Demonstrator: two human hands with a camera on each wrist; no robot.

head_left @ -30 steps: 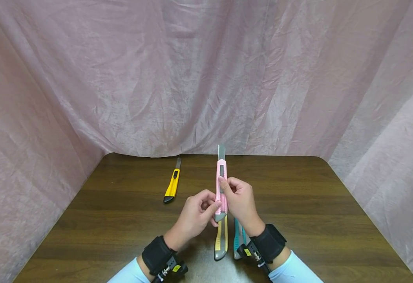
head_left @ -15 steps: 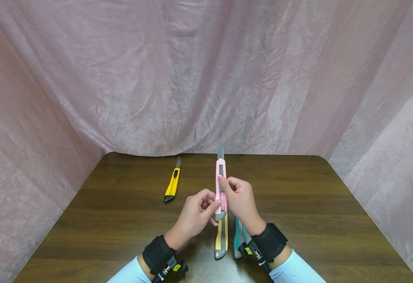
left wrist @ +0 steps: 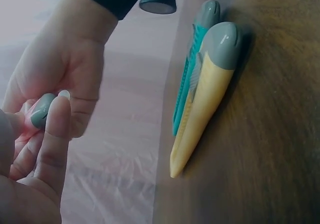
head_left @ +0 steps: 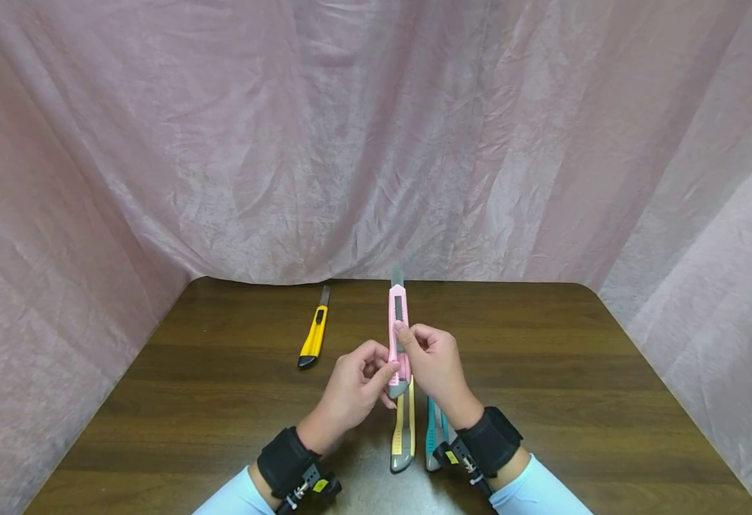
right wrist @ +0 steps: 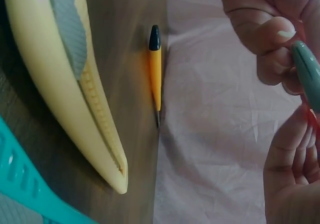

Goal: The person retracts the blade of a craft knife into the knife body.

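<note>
Both hands hold a pink utility knife [head_left: 394, 307] above the table, its blade [head_left: 397, 275] out and pointing away from the person. The left hand [head_left: 358, 383] pinches it near its grey end cap [left wrist: 43, 110]. Higher up, the right hand [head_left: 437, 368] grips its side, with the thumb on the front near the dark slot. Beneath and nearer the person lies a pale yellow utility knife [head_left: 403, 436] with a grey end. A teal utility knife [head_left: 432, 436] lies to its right, partly hidden by the right wrist in the head view.
A bright yellow utility knife [head_left: 314, 335] with a black end and its blade out lies farther back on the left of the brown wooden table [head_left: 543, 343]. A pink cloth [head_left: 376, 143] hangs behind the table's far edge. Both wrists wear black straps with small cameras.
The pink utility knife and both hands have shifted slightly left. Its blade shows a little shorter than a second ago. The other knives lie where they were.
</note>
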